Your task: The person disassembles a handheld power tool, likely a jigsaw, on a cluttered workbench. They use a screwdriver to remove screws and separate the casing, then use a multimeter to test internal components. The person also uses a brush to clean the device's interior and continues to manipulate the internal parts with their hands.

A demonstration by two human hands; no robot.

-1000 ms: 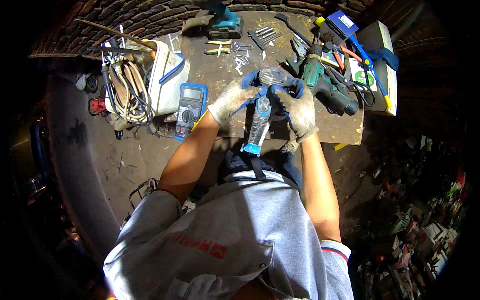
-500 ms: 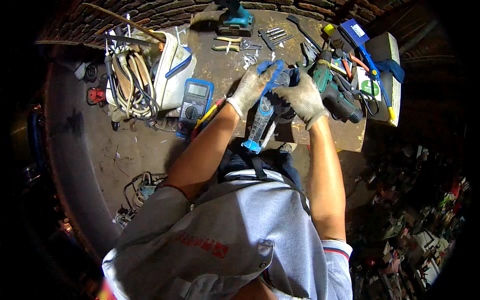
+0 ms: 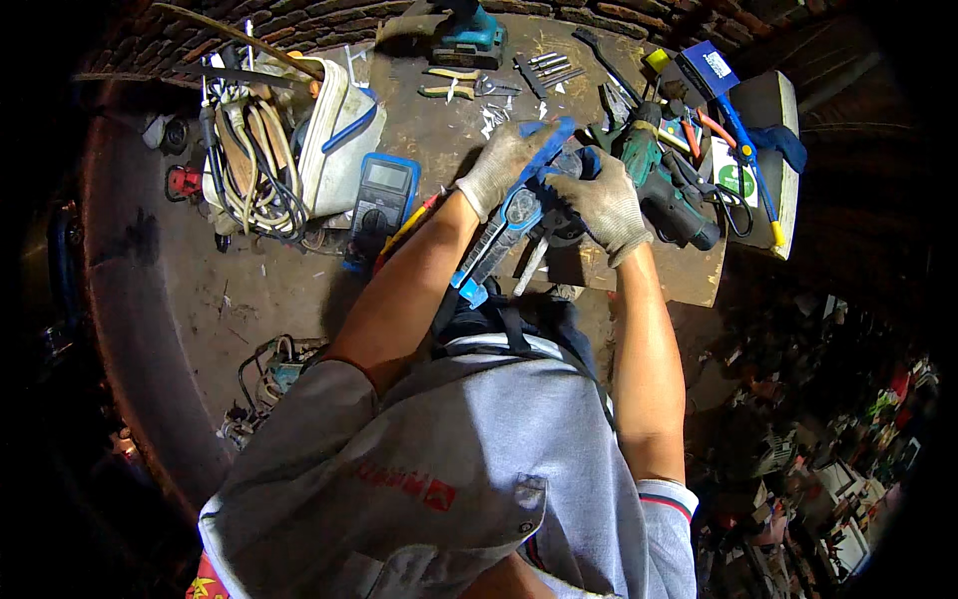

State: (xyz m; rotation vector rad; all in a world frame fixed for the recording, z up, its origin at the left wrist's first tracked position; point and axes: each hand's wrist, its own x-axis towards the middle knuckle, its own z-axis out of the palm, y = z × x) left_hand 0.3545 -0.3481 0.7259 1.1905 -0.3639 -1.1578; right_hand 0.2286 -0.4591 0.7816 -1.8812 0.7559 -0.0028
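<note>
A blue-and-grey power tool [image 3: 495,242], which looks like an angle grinder, lies tilted between my hands at the table's near edge. My left hand [image 3: 504,165], in a pale glove with blue-coated fingers, grips its far end from the left. From the right, my gloved right hand [image 3: 602,200] has its fingers curled round the dark head of the same tool. The exact contact under the fingers is hidden. Next to the tool's body a whitish rod [image 3: 533,265] points toward me. By my left forearm lies a blue-edged multimeter [image 3: 382,200].
A green drill [image 3: 667,195] lies right of my right hand, beside pliers and a blue box [image 3: 708,68]. Pruning shears [image 3: 464,88], a row of bits [image 3: 551,70] and a teal cordless tool [image 3: 467,40] sit farther back. A white bucket of cables [image 3: 339,150] stands left.
The grinder's near end has swung left toward my left forearm. The fingers of my left hand now stretch straighter toward the upper right, while my right hand has hardly moved.
</note>
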